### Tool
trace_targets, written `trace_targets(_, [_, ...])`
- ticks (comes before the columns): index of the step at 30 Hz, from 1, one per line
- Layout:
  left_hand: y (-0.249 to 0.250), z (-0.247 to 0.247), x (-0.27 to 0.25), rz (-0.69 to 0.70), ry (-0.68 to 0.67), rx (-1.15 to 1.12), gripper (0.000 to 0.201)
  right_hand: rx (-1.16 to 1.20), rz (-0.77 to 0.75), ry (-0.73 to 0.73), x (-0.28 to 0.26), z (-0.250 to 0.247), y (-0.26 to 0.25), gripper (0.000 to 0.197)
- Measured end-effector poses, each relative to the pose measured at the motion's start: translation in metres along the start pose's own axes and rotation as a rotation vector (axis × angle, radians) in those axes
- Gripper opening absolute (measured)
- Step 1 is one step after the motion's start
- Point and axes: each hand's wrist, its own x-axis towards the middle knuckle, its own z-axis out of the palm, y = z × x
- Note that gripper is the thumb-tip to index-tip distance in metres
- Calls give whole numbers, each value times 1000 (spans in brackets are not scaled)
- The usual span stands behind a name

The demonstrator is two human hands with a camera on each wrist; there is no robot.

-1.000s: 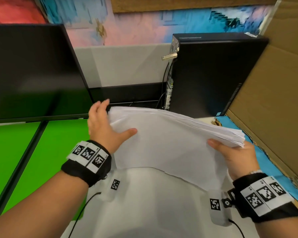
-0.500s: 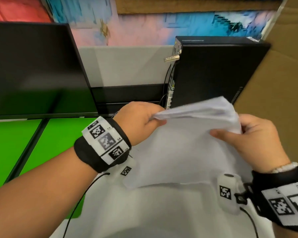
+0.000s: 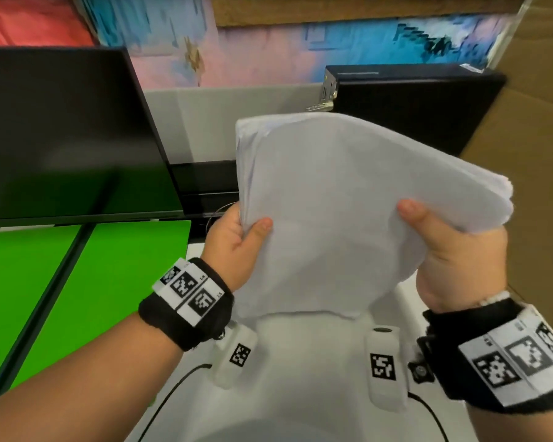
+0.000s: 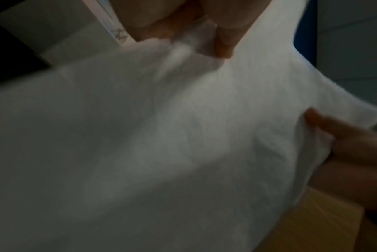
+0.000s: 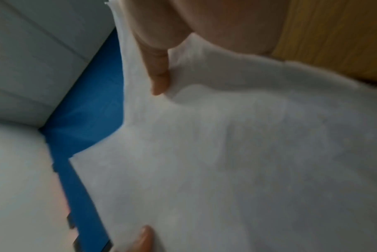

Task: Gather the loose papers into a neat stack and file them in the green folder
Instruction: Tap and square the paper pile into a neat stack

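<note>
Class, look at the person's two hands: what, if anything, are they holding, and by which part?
Both hold the stack of white papers: left hand grips its left edge, right hand its right edge, thumbs on front.

Both forearms are up in front of the chest, each with a black wrist band carrying white coded tags. Left hand (image 3: 237,247) pinches the stack of papers (image 3: 339,218) at its left edge, thumb on the near face. Right hand (image 3: 457,260) grips the right side the same way. Fingers behind are hidden, probably curled round the back.
</note>
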Motion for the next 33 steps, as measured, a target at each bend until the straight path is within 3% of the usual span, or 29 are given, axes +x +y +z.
trace_targets(4, [-10,7,-18,26,-67,79,34,-185,-38,16,-8,10,7,30])
trace_targets(8, [17,10,-11,203,-69,63,52,-362,-165,86,2,6,9,34])
trace_targets(13, [43,8,11,364,-105,117,77,-580,-464,36,17,-8,7,47])
trace_targets(17, [47,7,13,380,-131,106,70,-879,-590,-23,30,-14,7,31])
trace_targets(21, [45,3,17,353,-79,43,39,-939,-628,-72,34,-15,2,28])
trace_targets(24, [50,4,19,339,-34,-23,29,-943,-596,-95,34,-13,-3,28])
trace_targets(27, [51,2,25,321,-22,-129,41,-817,-530,-82,34,-15,-5,31])
trace_targets(29, [45,3,29,170,-42,-231,58,-592,-283,-88,33,-15,-3,54])
trace_targets(31, [35,9,31,-21,-86,-335,54,-351,-5,-114,32,-14,6,70])
trace_targets(33, [31,17,30,-137,-52,-327,28,-281,144,-69,27,-5,12,49])
